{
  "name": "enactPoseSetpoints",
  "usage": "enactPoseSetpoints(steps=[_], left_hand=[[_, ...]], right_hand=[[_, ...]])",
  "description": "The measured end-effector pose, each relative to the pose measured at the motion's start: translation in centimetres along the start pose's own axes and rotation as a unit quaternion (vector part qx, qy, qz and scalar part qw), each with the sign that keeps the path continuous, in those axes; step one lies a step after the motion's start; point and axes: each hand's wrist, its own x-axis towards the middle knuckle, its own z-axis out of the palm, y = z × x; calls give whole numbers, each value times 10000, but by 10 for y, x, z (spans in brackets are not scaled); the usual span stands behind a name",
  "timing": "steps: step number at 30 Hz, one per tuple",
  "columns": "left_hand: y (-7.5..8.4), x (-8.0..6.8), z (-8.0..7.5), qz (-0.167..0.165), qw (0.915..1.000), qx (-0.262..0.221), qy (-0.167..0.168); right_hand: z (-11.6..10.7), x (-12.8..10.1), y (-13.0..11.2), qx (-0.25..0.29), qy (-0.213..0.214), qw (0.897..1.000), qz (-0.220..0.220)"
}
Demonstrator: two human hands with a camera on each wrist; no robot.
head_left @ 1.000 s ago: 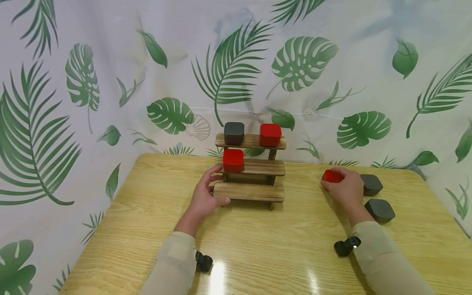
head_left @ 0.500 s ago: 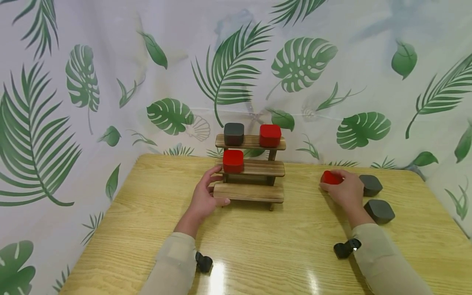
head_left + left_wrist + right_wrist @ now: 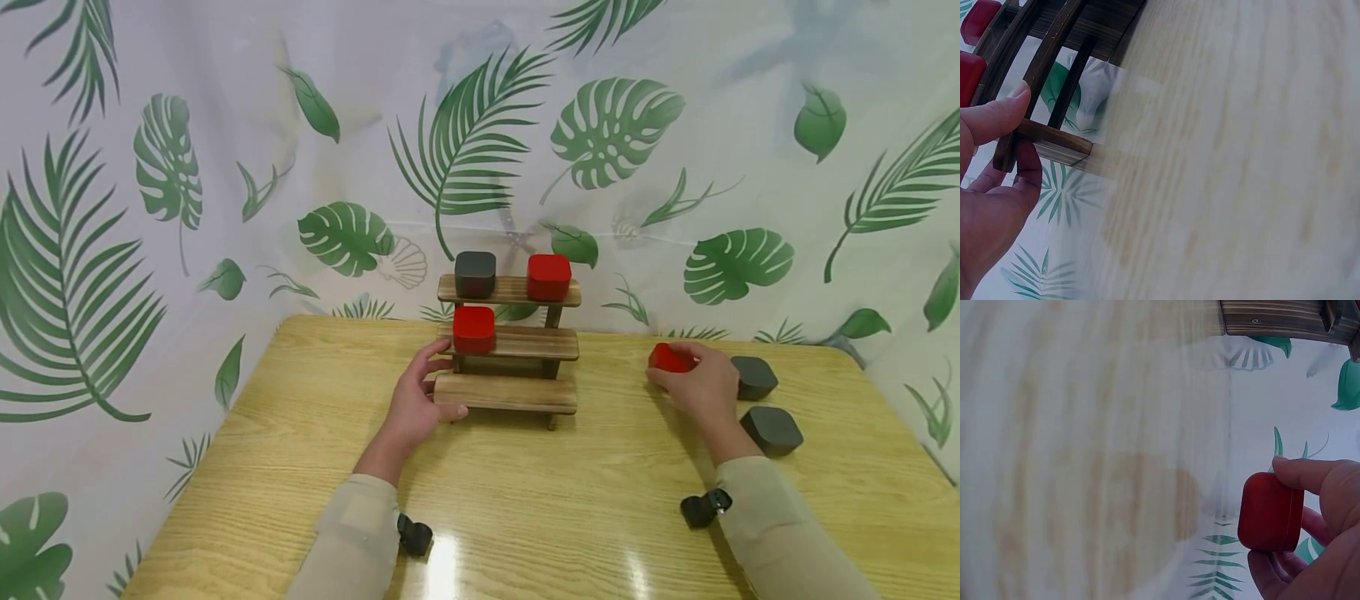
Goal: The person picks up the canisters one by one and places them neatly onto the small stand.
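A three-tier wooden display stand (image 3: 517, 392) stands on the table. My left hand (image 3: 412, 404) grips its left end, thumb at the front of the bottom tier and fingers behind; the left wrist view shows the thumb and fingers around the stand's side piece (image 3: 1035, 69). Well to the right, my right hand (image 3: 705, 387) pinches a small red rounded box (image 3: 666, 358). Seen from the right wrist, thumb and fingers hold this red box (image 3: 1266, 512) by opposite sides. The top tier carries a dark grey box (image 3: 476, 275) and a red box (image 3: 549, 277); another red box (image 3: 474, 330) sits at the middle tier's left.
Two dark grey boxes, one behind (image 3: 753, 377) and one in front (image 3: 772, 431), lie on the table beside my right hand. A leaf-patterned cloth (image 3: 480, 125) hangs behind the wooden table (image 3: 540, 500). Each forearm has a small black camera (image 3: 414, 535) strapped on.
My right hand has shifted slightly left with the red box in its fingers. The left hand keeps its grip, and the stand with its boxes has stayed in place.
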Motion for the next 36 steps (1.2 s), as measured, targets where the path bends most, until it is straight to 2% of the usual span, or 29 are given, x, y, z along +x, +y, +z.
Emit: enactPoseSetpoints(steps=[6, 17, 25, 27, 33, 36], left_hand=[[-30, 12, -1, 83, 9999, 2, 85], [-26, 11, -1, 22, 10000, 6, 82], [1, -1, 1, -52, 9999, 86, -21], [0, 0, 1, -34, 10000, 75, -21], [-26, 10, 0, 18, 10000, 10, 64], [-31, 13, -1, -10, 9999, 56, 106]], right_hand=[[-1, -3, -4, 65, 46, 10000, -11], [-3, -8, -10, 46, 193, 9995, -250], [-6, -16, -24, 102, 201, 9990, -399], [-6, -17, -27, 123, 248, 9987, -436], [-6, -21, -37, 38, 426, 9971, -637], [-6, -22, -43, 29, 486, 9955, -818]])
